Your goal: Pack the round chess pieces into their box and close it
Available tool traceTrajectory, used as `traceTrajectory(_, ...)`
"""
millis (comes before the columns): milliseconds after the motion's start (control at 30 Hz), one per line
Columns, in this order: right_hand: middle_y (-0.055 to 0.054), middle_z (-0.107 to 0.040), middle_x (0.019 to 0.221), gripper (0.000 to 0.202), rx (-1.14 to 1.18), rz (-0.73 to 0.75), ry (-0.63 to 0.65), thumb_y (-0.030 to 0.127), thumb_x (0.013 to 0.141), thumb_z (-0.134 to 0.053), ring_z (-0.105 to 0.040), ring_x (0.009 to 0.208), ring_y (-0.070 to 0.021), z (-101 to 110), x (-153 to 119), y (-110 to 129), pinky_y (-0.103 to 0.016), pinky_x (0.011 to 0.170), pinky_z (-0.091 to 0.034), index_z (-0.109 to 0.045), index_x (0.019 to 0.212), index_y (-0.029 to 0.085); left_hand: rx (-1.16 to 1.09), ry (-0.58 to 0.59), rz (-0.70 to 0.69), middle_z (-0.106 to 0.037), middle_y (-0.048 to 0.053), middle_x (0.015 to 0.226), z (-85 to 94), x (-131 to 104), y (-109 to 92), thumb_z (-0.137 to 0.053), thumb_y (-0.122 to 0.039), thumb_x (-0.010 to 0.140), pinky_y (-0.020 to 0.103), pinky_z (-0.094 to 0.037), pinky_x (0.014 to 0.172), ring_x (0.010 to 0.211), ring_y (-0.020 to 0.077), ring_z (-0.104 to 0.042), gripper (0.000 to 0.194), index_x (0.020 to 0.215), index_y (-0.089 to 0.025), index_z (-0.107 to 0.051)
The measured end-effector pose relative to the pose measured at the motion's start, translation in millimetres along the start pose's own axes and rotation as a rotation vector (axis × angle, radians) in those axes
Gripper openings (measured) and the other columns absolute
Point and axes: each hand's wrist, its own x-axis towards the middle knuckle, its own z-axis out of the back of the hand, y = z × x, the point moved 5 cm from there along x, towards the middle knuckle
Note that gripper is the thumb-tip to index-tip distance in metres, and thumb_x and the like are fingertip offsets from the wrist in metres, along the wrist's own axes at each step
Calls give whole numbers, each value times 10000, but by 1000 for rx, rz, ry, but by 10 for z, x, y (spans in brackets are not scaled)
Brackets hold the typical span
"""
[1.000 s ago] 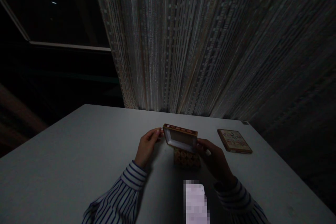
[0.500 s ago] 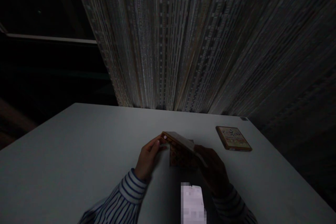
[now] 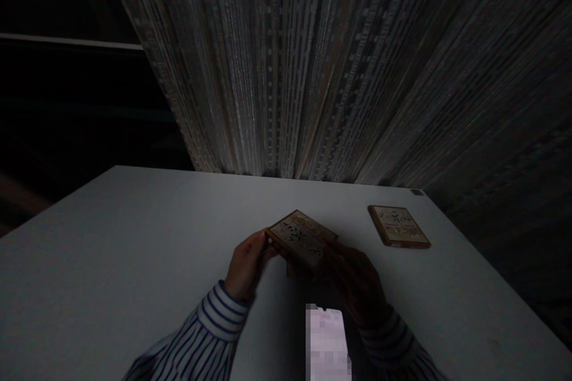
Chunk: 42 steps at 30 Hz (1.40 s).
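A flat rectangular box (image 3: 300, 237) with a printed picture and dark lettering on its pale top is held tilted above the table. My left hand (image 3: 245, 263) grips its left corner, fingers closed with the thumb along the edge. On the near right edge, my right hand (image 3: 357, 281) is closed around the box, its fingers in deep shadow. Under the box shows part of another brown patterned thing (image 3: 294, 269), mostly hidden. A similar flat box (image 3: 399, 227) lies on the table to the right, apart from both hands.
A lit phone-like screen (image 3: 328, 342), partly pixelated, is at the near edge between my forearms. The white table (image 3: 134, 238) extends to both sides. A striped curtain (image 3: 286, 71) hangs behind its back edge. The room is dim.
The held box has turned so its printed top now faces me; before, it was seen steeply tilted, mostly from its edge and underside. Both hands remain on it. The view has shifted slightly.
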Motion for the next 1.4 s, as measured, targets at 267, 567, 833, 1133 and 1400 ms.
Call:
traceTrajectory(267,-114,-651,1136,494,25,-30,26,133,846,-530,-612,1007,-223,-36,-21,-4,-374,765,-543,-457,1321,249,-47,-23,95,-702,138,936,23,14,93,-710,-446,670,359,-518,750,838,228,-642,452,958,-98,-687)
traceTrajectory(567,-148,-611,1174,562,19,-26,31,115,837,-543,-579,1057,-231,-113,-81,-32,-387,800,-542,-383,1365,217,-102,-51,144,-698,128,992,67,35,128,-745,-382,640,334,-512,780,897,222,-636,442,993,-125,-682)
traceTrajectory(833,-128,-628,1103,395,90,-277,-82,147,858,-499,-588,1028,-229,-104,-126,-158,-395,808,-552,-512,1248,209,-122,-105,108,-679,137,1048,128,52,123,-751,-322,637,384,-509,827,968,245,-617,452,1024,-108,-655)
traceTrajectory(1133,-90,-688,918,251,335,-618,-113,283,850,-508,-655,739,-170,-96,-132,-258,-295,605,-569,-628,1046,182,-157,-119,109,-682,125,1038,138,48,138,-759,-306,637,349,-524,786,937,224,-623,448,1026,-108,-659)
traceTrajectory(1400,-61,-706,774,296,615,-979,-146,397,769,-596,-616,599,-162,-130,-228,-404,-296,508,-526,-682,962,190,-57,-101,96,-704,81,835,118,43,125,-774,-363,607,288,-519,666,762,173,-632,402,910,-117,-678)
